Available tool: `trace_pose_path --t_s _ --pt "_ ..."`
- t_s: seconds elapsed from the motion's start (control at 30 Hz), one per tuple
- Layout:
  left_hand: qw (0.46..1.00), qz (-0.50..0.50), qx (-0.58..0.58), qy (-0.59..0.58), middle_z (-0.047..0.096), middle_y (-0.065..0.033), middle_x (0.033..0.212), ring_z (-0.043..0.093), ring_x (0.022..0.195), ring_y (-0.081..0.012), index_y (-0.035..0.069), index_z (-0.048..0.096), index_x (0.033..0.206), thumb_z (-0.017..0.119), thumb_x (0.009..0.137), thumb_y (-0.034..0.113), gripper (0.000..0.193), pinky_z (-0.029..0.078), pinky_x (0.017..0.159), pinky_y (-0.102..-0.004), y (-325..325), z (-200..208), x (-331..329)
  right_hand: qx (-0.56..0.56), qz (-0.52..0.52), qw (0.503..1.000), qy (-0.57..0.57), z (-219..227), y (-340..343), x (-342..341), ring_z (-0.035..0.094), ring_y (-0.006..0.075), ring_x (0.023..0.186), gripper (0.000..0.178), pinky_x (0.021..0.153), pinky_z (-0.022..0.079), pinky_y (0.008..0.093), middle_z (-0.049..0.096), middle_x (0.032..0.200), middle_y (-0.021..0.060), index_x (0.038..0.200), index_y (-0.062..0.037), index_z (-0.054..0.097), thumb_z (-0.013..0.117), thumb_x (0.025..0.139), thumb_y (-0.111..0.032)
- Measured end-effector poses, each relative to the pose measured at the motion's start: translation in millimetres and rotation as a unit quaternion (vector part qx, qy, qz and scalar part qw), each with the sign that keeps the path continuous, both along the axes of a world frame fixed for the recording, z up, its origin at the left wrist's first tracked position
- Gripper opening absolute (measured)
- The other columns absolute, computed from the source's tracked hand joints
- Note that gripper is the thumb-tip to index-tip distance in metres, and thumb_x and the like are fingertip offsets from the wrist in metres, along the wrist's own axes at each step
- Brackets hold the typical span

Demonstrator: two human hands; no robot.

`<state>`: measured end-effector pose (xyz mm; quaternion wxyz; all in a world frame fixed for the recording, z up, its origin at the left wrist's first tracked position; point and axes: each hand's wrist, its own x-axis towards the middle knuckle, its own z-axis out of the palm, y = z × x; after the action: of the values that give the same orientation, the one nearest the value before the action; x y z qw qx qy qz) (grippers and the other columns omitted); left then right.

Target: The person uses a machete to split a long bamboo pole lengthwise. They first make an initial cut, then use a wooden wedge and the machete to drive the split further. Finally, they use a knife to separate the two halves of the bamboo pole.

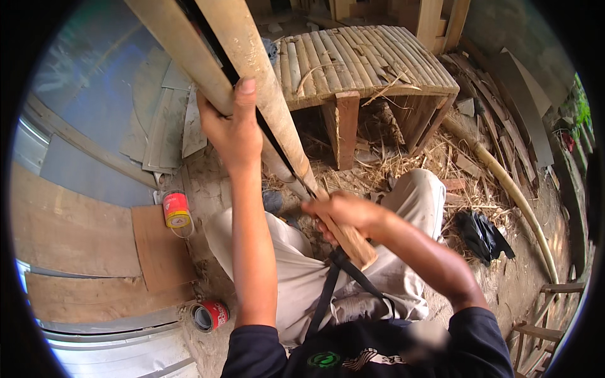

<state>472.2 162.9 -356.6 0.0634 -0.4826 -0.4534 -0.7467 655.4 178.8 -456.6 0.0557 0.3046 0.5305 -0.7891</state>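
Note:
A long split bamboo pole [261, 82] slants from the upper left toward my lap, with a dark gap running between its two halves. My left hand [236, 129] is closed around it, thumb up along the near half. Close to the pole's lower end, my right hand [346, 213] is wrapped around a thick wooden handle [356, 242]. A narrow dark piece shows where the handle meets the split; whether it is a blade I cannot make out. A black strap [337, 264] lies across my lap beneath the handle.
Ahead stands a low bench [359, 63] topped with bamboo slats, with shavings [378, 151] under and around it. Two red cans [176, 208] sit at left beside wooden boards [75, 220]. To the right are a black plastic bag [482, 236], a long pole [504, 179] and stacked planks [498, 113].

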Motion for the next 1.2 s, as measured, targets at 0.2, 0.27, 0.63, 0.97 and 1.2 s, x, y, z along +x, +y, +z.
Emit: trace_pose_path --t_s 0.2,0.27,0.63,0.97,1.2 --pt "0.999 -0.026 -0.014 0.021 0.058 -0.0176 0.123 0.056 0.111 -0.0229 -0.01 0.048 0.13 0.066 0.093 0.045 0.069 0.042 0.099 -0.0339 1.5 3.7 14.4 -0.103 -0.062 0.992 0.048 11.9 -16.5 8.5 0.056 0.0157 0.063 0.021 0.055 0.05 0.0324 0.055 0.078 0.0058 0.096 -0.0034 0.053 0.064 0.091 -0.021" --pt "0.999 -0.034 -0.02 0.03 0.057 -0.0181 0.124 0.055 0.111 -0.0232 -0.01 0.048 0.131 0.065 0.093 0.045 0.069 0.041 0.1 -0.0344 -1.5 6.8 16.5 -0.08 -0.082 0.993 0.013 -0.3 -23.1 10.3 0.058 0.0159 0.066 0.022 0.057 0.052 0.0341 0.056 0.081 0.0062 0.101 -0.0018 0.053 0.065 0.09 -0.017" --pt "1.0 0.006 -0.002 -0.009 0.056 -0.016 0.119 0.054 0.109 -0.0213 -0.01 0.052 0.123 0.05 0.098 0.056 0.07 0.043 0.096 -0.0351 -17.7 -5.6 32.9 -0.058 -0.177 0.981 0.051 -34.9 -59.2 -0.5 0.056 0.0172 0.053 0.013 0.046 0.044 0.0351 0.057 0.064 0.0091 0.081 0.0013 0.06 0.066 0.084 -0.01" --pt "0.999 0.032 0.019 0.034 0.059 -0.0137 0.109 0.054 0.099 -0.0184 -0.01 0.055 0.113 0.043 0.1 0.054 0.067 0.045 0.087 -0.032 -15.8 -5.5 30.2 -0.222 -0.182 0.943 0.171 -53.9 -66.4 -5.3 0.052 0.0161 0.053 0.007 0.048 0.043 0.0326 0.052 0.066 0.0056 0.082 -0.004 0.054 0.06 0.083 -0.003" --pt "0.998 -0.06 0.014 -0.034 0.063 -0.0138 0.102 0.063 0.087 -0.0172 -0.009 0.055 0.118 0.056 0.097 0.052 0.064 0.053 0.079 -0.0304 -6.5 5.5 10.0 -0.417 -0.134 0.856 0.275 -54.3 -56.4 -21.2 0.048 0.0129 0.056 0.009 0.052 0.043 0.03 0.049 0.071 0.0003 0.089 -0.0083 0.052 0.059 0.084 -0.004"
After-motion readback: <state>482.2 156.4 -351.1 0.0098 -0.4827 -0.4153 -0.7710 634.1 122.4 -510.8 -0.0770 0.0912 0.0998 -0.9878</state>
